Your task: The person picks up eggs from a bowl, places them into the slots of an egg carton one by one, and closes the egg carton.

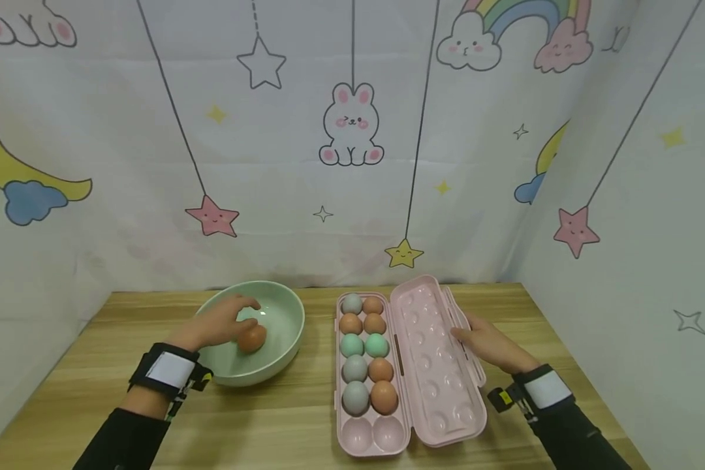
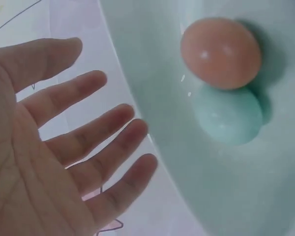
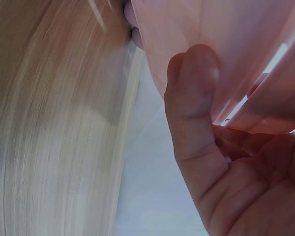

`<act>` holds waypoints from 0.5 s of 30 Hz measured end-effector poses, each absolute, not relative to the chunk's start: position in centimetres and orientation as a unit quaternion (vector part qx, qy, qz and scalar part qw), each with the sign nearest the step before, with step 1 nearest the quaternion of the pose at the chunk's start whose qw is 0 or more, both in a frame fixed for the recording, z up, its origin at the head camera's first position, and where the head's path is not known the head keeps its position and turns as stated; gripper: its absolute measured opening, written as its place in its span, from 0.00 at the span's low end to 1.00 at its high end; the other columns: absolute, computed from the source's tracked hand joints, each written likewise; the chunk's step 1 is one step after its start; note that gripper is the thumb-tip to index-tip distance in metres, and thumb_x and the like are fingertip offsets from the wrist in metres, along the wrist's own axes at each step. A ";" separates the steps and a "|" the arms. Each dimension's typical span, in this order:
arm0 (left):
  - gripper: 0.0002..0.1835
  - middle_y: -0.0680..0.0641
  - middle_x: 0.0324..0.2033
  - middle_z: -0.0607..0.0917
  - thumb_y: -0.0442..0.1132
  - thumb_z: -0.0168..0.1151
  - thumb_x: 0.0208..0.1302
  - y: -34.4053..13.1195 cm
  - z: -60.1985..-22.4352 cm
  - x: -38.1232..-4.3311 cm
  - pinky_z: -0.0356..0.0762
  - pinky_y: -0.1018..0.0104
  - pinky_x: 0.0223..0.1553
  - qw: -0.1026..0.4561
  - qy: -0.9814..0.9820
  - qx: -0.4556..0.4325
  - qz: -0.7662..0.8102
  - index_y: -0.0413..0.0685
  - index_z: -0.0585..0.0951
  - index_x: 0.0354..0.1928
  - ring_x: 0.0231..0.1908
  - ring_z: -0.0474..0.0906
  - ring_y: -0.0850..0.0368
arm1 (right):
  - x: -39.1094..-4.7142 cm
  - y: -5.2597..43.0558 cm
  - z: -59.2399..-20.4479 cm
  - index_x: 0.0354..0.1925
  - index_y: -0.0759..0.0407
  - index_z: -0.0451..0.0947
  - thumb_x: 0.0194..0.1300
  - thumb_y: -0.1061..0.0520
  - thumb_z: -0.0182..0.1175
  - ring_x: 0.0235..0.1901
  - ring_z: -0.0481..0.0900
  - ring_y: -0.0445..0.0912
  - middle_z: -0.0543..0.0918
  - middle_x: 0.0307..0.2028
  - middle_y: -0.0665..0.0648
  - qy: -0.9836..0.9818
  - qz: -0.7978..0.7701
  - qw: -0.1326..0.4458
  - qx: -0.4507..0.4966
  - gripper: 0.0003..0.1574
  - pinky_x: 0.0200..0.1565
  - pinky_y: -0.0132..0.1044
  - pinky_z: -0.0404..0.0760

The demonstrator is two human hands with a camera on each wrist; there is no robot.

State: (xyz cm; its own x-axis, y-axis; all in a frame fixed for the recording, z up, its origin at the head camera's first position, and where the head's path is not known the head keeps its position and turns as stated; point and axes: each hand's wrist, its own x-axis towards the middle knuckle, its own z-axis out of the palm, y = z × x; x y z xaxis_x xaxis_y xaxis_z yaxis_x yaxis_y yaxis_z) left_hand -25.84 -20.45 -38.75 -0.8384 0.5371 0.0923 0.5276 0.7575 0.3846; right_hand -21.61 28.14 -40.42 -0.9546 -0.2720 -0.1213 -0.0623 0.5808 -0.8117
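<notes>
My left hand (image 1: 219, 323) hovers over the light green bowl (image 1: 286, 329), its fingers apart and holding nothing. Inside the bowl lie a brown egg (image 2: 221, 53) and a pale green egg (image 2: 230, 117), side by side; the hand hides part of the bowl in the head view. To the right is a pink egg carton (image 1: 360, 438) with its lid (image 1: 433, 369) tipped back. Several brown, grey and green eggs fill its rows; the two nearest cups show pink bottoms. My right hand (image 1: 495, 344) grips the lid's right edge, thumb on the inner face.
Bowl and carton stand on a wooden table (image 1: 258, 427), with bare wood between them. A white patterned cloth (image 1: 288, 163) hangs behind the table's back edge, and more of it (image 1: 640, 281) runs along the right side.
</notes>
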 end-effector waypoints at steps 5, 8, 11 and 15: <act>0.16 0.38 0.43 0.82 0.38 0.60 0.62 -20.4 -38.3 -27.1 0.72 0.47 0.48 0.052 0.941 0.288 0.171 0.33 0.79 0.47 0.47 0.76 0.39 | -21.4 28.3 -40.4 0.72 0.73 0.51 0.74 0.57 0.42 0.52 0.76 0.55 0.72 0.58 0.70 0.881 -0.450 0.114 -0.092 0.34 0.50 0.47 0.75; 0.16 0.38 0.43 0.81 0.37 0.61 0.60 -20.4 -38.4 -27.6 0.71 0.48 0.48 0.073 0.943 0.288 0.148 0.33 0.79 0.47 0.47 0.76 0.40 | -21.2 28.2 -40.5 0.71 0.73 0.52 0.74 0.57 0.43 0.50 0.77 0.55 0.72 0.58 0.70 0.880 -0.452 0.117 -0.091 0.34 0.49 0.46 0.76; 0.17 0.37 0.46 0.80 0.36 0.60 0.60 -20.2 -38.3 -28.1 0.70 0.47 0.49 0.103 0.948 0.268 0.139 0.33 0.78 0.49 0.48 0.75 0.41 | -21.3 28.2 -40.5 0.72 0.73 0.50 0.74 0.58 0.43 0.54 0.74 0.58 0.69 0.61 0.72 0.879 -0.450 0.118 -0.100 0.35 0.50 0.48 0.75; 0.19 0.36 0.51 0.78 0.35 0.58 0.61 -20.0 -38.1 -29.0 0.68 0.46 0.50 0.139 0.952 0.235 0.139 0.34 0.76 0.53 0.49 0.73 0.42 | -21.5 28.3 -40.3 0.72 0.73 0.48 0.74 0.58 0.43 0.59 0.70 0.60 0.65 0.64 0.73 0.880 -0.448 0.114 -0.110 0.36 0.53 0.50 0.72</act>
